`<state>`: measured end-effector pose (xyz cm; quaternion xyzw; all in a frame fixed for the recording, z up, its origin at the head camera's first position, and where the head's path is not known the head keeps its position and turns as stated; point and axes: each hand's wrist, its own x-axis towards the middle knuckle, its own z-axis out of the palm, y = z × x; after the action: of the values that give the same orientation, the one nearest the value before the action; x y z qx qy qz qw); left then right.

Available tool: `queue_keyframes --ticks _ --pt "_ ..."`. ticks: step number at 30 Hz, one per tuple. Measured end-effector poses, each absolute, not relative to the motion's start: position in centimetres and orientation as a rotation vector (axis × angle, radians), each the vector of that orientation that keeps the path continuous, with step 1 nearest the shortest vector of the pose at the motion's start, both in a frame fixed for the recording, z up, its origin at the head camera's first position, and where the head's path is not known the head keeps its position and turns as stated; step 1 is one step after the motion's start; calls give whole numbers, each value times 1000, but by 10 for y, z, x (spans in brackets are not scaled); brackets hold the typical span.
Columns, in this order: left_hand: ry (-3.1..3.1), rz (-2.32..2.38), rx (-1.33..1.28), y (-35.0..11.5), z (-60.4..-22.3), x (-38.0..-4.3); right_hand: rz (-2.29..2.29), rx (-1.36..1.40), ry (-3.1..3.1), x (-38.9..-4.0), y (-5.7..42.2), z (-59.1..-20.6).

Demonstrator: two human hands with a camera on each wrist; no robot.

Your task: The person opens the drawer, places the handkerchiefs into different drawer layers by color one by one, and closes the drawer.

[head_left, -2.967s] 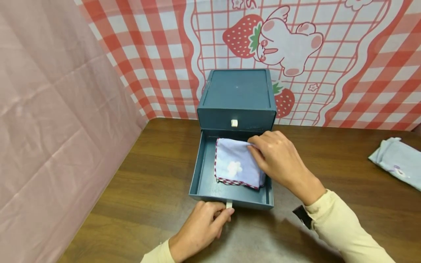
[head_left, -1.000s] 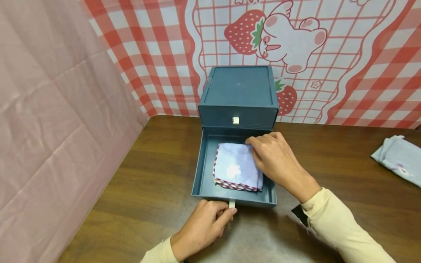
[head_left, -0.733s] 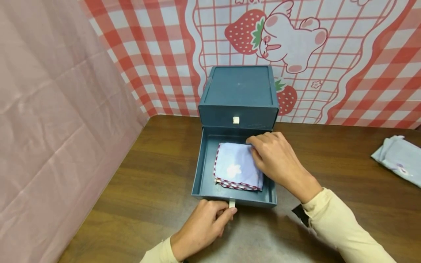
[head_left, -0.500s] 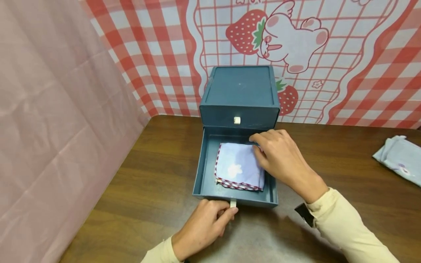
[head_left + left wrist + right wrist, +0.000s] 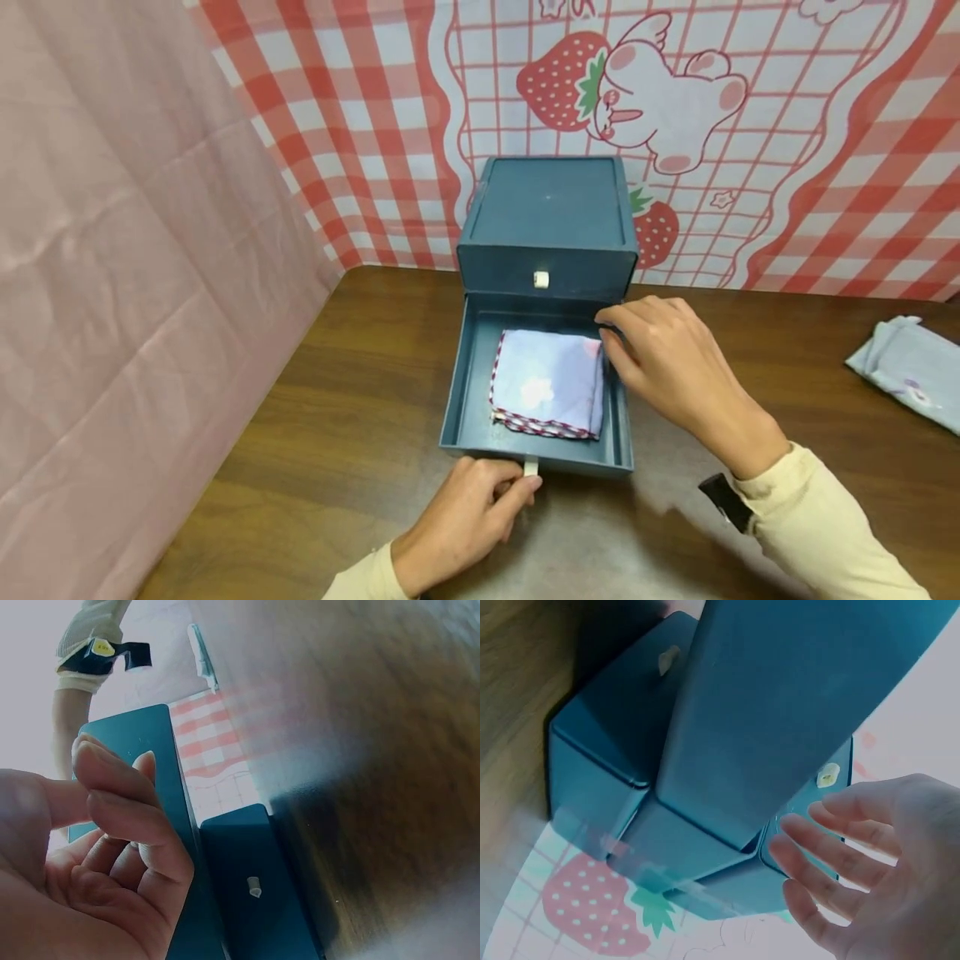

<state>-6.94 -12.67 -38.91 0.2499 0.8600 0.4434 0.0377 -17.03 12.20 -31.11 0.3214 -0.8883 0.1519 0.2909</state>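
Observation:
A blue-grey drawer (image 5: 468, 429) stands pulled out from the lower part of a small drawer cabinet (image 5: 547, 204). My left hand (image 5: 463, 512) pinches its pale pull (image 5: 531, 467) between thumb and bent fingers. Inside the drawer lies a folded lavender handkerchief (image 5: 551, 379) with a white flower and red-and-white edging. Over the drawer's right wall hovers my right hand (image 5: 667, 367), fingers loosely bent and holding nothing, just beside the cloth's far right corner. In the right wrist view the fingers (image 5: 832, 851) are spread near the drawer.
Another folded cloth (image 5: 911, 375), light blue, lies at the right of the wooden table (image 5: 315, 433). The upper drawer, with a white knob (image 5: 541, 280), is closed. A checked curtain (image 5: 375, 142) hangs behind, pink fabric (image 5: 150, 275) at the left.
My right hand has let go of the handkerchief and moved right, uncovering its pink-marked corner. The handkerchief lies flatter than three seconds ago. My left hand stays on the pull.

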Motion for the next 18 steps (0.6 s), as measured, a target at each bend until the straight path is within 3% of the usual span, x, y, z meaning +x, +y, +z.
queue_keyframes --ticks 18 --pt "2579 1463 790 -128 -389 -72 359 894 -2280 -135 176 -311"
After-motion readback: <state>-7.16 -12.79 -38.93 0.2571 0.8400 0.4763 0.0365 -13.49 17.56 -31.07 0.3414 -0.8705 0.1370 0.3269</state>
